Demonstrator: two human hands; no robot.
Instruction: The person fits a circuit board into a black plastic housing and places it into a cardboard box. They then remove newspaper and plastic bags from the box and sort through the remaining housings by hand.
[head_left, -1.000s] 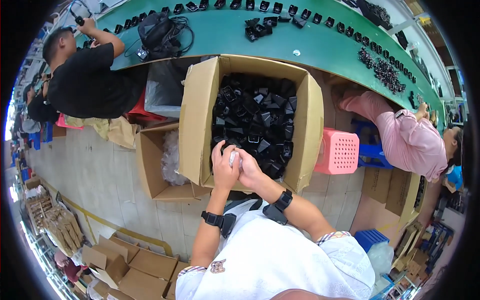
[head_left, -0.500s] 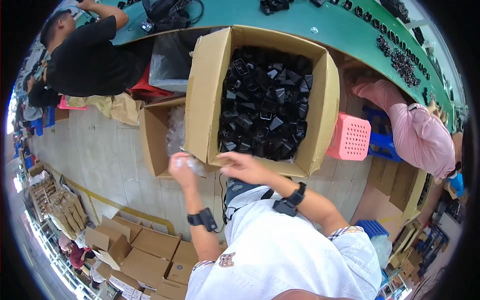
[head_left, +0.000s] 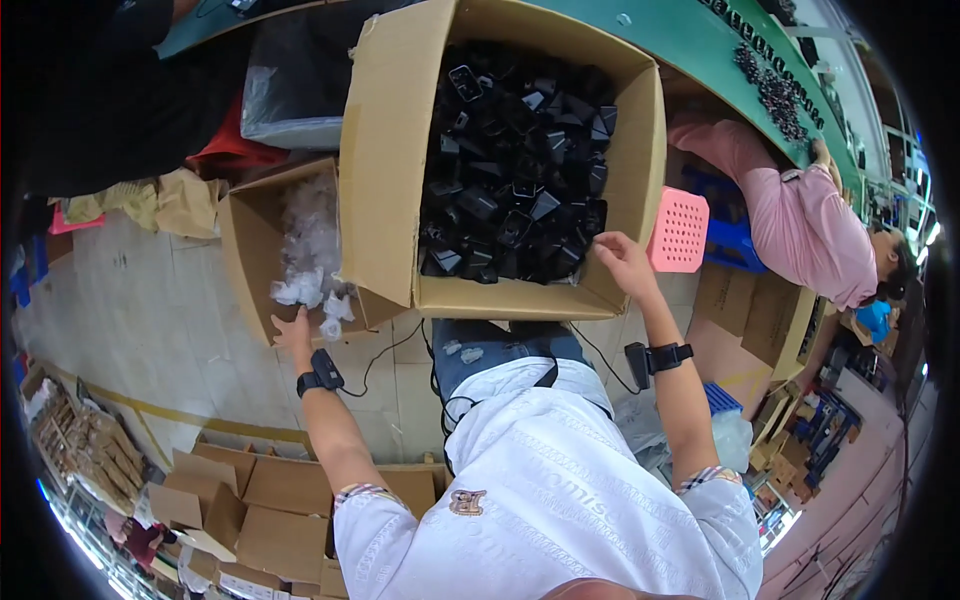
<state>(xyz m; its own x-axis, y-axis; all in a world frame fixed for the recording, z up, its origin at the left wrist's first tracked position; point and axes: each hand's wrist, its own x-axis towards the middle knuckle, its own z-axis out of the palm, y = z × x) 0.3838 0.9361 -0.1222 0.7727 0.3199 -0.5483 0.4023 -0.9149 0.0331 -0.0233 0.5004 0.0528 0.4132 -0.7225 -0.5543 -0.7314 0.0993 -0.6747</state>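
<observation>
A large cardboard carton (head_left: 385, 165) full of loose black plastic housings (head_left: 515, 190) stands in front of me. Over its right front corner is my right hand (head_left: 628, 268), fingers loosely bent and a little apart near the housings, with nothing visible in them. Out to the left, my left hand (head_left: 293, 334) is open, fingers spread, at the near side of a smaller carton (head_left: 245, 240). Crumpled clear plastic bags (head_left: 305, 225) fill part of that carton, and whitish crumpled plastic pieces (head_left: 335, 312) sit just beyond my left fingertips.
A pink perforated stool (head_left: 680, 230) stands right of the large carton. Beyond is a green workbench (head_left: 690, 50) with rows of small black parts. A person in pink (head_left: 800, 215) works at right; another in black (head_left: 110, 110) is at left. Cardboard boxes (head_left: 280, 540) lie behind left.
My hands have parted from near the large carton's front left corner: the left to the smaller carton, the right to the large one's right corner. The clear plastic has left my left hand.
</observation>
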